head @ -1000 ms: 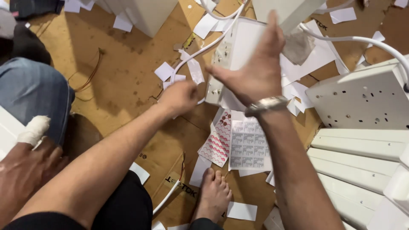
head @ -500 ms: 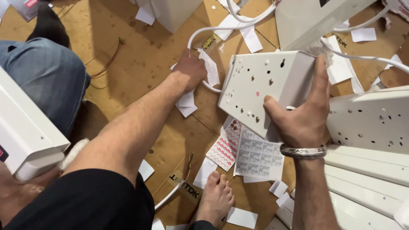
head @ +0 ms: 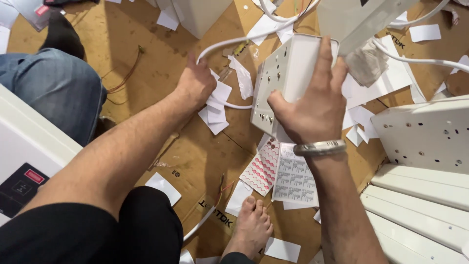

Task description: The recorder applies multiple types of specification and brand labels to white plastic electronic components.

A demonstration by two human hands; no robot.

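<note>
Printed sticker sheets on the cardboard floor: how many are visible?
2: a red-patterned sheet and a grey-printed sheet, side by side below the right hand. Scattered paper may hide others.

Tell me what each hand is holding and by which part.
The right hand grips the white metal box by its lower end. The left hand grasps the white cable near its bend.

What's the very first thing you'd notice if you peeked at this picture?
Probably the right hand in the middle, gripping a white metal box dotted with small holes and tilted on its edge. To its left, the left hand holds a white cable above the brown cardboard floor, which is littered with white paper scraps.
</note>
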